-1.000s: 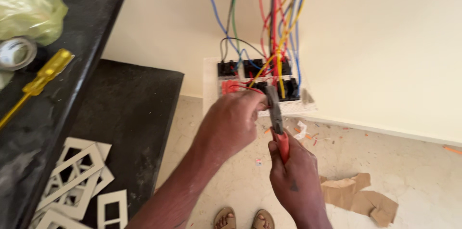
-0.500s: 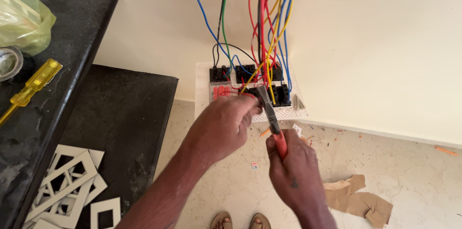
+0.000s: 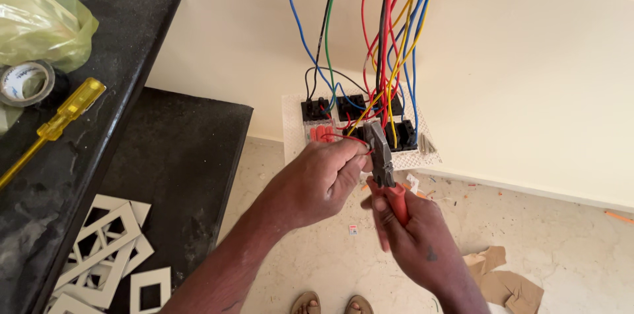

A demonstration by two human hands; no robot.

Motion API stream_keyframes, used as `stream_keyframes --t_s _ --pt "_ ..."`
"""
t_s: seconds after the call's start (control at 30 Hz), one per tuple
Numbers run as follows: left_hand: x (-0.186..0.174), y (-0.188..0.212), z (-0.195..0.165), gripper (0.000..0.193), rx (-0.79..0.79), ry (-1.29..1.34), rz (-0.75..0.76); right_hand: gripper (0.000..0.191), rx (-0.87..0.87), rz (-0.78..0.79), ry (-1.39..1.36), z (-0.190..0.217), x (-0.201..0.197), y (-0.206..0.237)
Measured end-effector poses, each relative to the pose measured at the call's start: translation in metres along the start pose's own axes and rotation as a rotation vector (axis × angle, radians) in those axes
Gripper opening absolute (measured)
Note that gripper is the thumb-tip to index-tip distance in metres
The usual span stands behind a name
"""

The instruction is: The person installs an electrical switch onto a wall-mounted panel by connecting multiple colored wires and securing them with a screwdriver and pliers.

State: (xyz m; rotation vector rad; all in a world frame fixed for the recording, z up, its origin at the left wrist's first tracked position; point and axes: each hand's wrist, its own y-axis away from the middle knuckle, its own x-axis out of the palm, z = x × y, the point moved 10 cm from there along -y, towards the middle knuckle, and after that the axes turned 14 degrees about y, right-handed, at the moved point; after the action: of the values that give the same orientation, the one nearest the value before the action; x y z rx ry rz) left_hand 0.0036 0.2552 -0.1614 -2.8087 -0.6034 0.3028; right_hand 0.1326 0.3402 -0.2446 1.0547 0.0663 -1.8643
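My right hand [image 3: 409,228] grips the red handles of a pair of pliers [image 3: 382,159], whose grey jaws point up at a thin red wire [image 3: 343,137]. My left hand [image 3: 320,178] pinches that red wire right beside the jaws. Behind both hands a white switch plate [image 3: 295,122] hangs off the wall, with black switch modules [image 3: 317,109] on its back. A bundle of red, blue, yellow, green and black wires [image 3: 389,36] runs down from above into the modules.
A black stone counter [image 3: 119,43] at left holds a yellow screwdriver [image 3: 56,126], a tape roll [image 3: 26,83] and a yellow-green plastic bag [image 3: 39,20]. White frame plates [image 3: 99,248] lie on a lower black slab. Cardboard scraps [image 3: 505,281] and my sandalled toes [image 3: 330,303] are on the floor.
The view has shifted, so the hands and switch plate sit a little lower and further right in frame. Both hands keep their grip, the pliers still at the red wire.
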Motion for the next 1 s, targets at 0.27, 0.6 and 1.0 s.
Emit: stream_keyframes --t_s 0.27,0.6,1.0 --pt "-0.002 -0.001 0.014 0.023 -0.179 -0.016 -0.019 0.018 -0.254 -0.340 0.240 0.037 -0.030 0.015" --pt "-0.003 -0.005 0.018 0.035 -0.074 -0.156 -0.185 0.012 -0.156 -0.170 0.225 0.022 -0.039 0.004" --pt "-0.013 0.019 0.018 0.047 0.155 -0.093 -0.550 0.037 0.103 -0.091 -0.649 -0.019 0.017 0.010"
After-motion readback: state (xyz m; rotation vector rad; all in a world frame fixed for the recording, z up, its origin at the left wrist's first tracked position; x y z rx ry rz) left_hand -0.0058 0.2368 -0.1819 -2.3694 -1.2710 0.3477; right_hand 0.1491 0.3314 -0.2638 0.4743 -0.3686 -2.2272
